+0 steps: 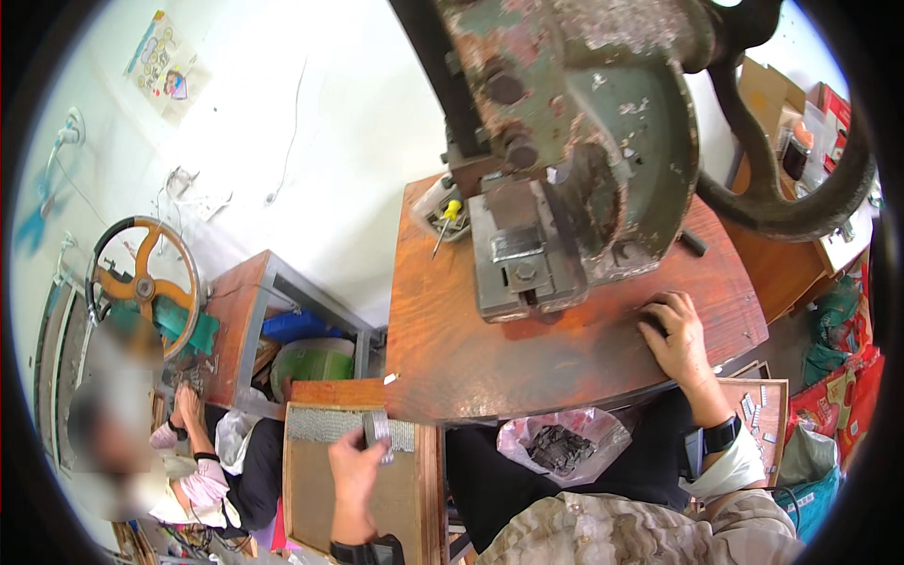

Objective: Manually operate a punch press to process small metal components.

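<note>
My left hand [354, 471] is over a shallow wooden tray [353, 504], its fingers closed on a short stack of small grey metal pieces [378, 429]. Rows of similar metal pieces [325, 424] line the tray's far end. On the wooden tabletop [471, 363] rests my right hand [676, 341], fingers curved and thumb apart, with nothing visible in it. Ahead of it stands a worn green hand press [650, 141], its metal die block [525, 254] low at the front. The right palm is hidden.
A plastic bag of dark metal scraps [563, 447] lies between my legs. A yellow-handled screwdriver [451, 215] rests in a small container by the press. The press's curved handwheel [800, 212] reaches right. Another person's hands [188, 410] work at the left, below an orange wheel [143, 287].
</note>
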The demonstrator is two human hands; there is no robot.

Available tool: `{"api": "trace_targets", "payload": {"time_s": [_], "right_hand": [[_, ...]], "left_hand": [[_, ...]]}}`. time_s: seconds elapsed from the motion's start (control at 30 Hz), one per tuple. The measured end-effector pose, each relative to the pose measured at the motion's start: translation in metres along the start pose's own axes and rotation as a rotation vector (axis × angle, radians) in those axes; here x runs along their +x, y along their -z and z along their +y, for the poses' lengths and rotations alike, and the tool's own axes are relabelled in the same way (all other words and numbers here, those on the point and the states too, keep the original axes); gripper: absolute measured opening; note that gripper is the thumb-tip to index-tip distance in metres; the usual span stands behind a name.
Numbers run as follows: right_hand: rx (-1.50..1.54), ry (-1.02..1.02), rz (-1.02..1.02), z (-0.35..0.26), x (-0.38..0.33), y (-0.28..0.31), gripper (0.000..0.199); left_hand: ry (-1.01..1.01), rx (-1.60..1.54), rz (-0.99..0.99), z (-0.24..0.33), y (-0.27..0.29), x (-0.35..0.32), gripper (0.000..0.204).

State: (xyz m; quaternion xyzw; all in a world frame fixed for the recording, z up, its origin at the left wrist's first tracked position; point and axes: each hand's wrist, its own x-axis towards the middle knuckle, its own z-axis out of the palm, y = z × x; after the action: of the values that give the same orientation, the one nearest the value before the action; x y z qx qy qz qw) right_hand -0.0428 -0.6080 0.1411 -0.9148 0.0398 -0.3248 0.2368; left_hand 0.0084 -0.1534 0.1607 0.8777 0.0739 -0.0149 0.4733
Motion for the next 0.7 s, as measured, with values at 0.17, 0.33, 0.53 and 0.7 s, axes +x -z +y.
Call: {"api": "trace_targets", "payload": {"time_s": [0.17, 0.33, 0.53, 0.7], "right_hand": [[0.018, 0.007, 0.023, 0.006, -0.002, 0.003, 0.021], [0.039, 0.045, 0.021, 0.008, 0.0, 0.005, 0.022], [0.052, 0.053, 0.022, 0.009, 0.001, 0.006, 0.022], [0.068, 0.07, 0.022, 0.011, 0.0, 0.007, 0.023]], "left_hand": [[-0.305, 0.028, -0.213, 0.154, -0.069, 0.061, 0.035], [-0.574, 0.353, -0.1, 0.229, -0.141, 0.088, 0.037], [-0.478, 0.418, -0.023, 0.253, -0.177, 0.095, 0.045], [-0.52, -0.241, -0.375, 0.232, -0.172, 0.105, 0.035]]}}
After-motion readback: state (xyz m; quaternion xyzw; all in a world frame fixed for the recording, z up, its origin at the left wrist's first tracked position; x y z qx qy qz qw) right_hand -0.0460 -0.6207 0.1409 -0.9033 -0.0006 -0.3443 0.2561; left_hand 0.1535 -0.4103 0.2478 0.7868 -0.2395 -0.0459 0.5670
